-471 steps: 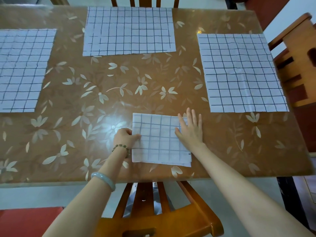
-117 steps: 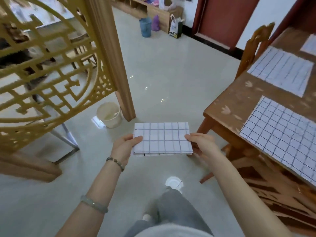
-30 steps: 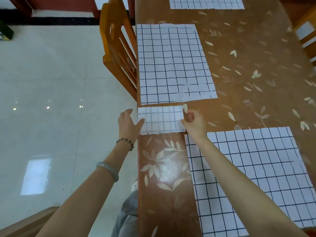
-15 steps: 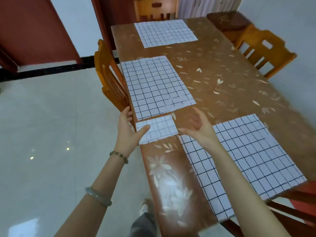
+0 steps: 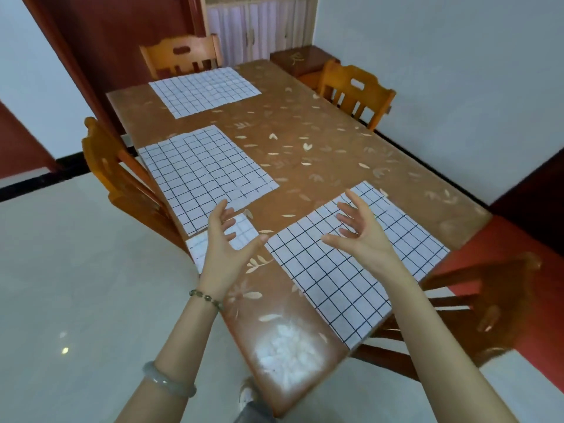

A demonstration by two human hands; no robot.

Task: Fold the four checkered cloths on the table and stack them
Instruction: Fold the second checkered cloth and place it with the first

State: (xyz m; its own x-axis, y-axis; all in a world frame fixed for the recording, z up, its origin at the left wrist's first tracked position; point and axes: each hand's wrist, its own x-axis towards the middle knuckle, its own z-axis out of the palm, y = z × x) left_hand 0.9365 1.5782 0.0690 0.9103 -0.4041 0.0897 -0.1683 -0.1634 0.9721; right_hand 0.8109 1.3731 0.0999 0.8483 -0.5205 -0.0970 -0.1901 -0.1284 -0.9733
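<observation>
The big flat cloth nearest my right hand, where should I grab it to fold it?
Probably pinch the flat cloth at its two corners along the table edge, coming from that side: it lies flat, and there fingers can slip beneath.

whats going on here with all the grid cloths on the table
A person is folding checkered cloths at a table. One folded cloth lies at the table's near edge, partly hidden behind the left hand. Both hands are open and raised, holding nothing; the right hand hovers over the nearest cloth. That one, the middle cloth and the far cloth lie flat, not yet folded.
</observation>
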